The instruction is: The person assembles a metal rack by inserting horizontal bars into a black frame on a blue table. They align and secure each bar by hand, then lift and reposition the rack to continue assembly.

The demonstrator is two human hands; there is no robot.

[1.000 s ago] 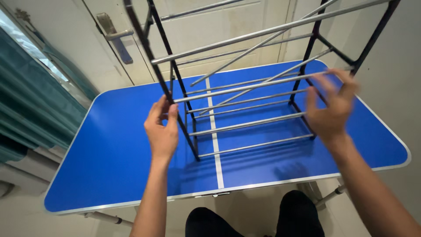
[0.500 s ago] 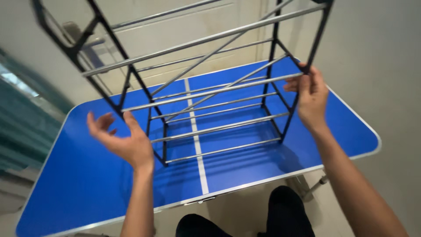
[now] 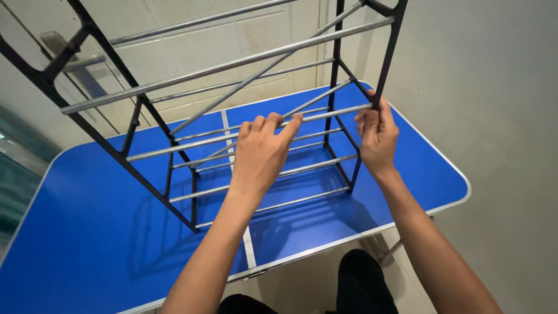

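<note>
A tall rack of black frame and silver metal rods (image 3: 232,116) stood on the blue folding tabletop (image 3: 75,232). The left hand (image 3: 261,152) curled over a front rod, the right hand (image 3: 376,135) gripped the black right upright, apparently steadying it. Blue surface lay open leftward; the right edge sat near.

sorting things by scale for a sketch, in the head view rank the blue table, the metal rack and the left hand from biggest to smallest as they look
1. blue table, partly cut off by the frame.
2. metal rack, also cut off at the top; it stands nearer the camera, so its lead over anything is unsure.
3. left hand, clearly smallest.
</note>
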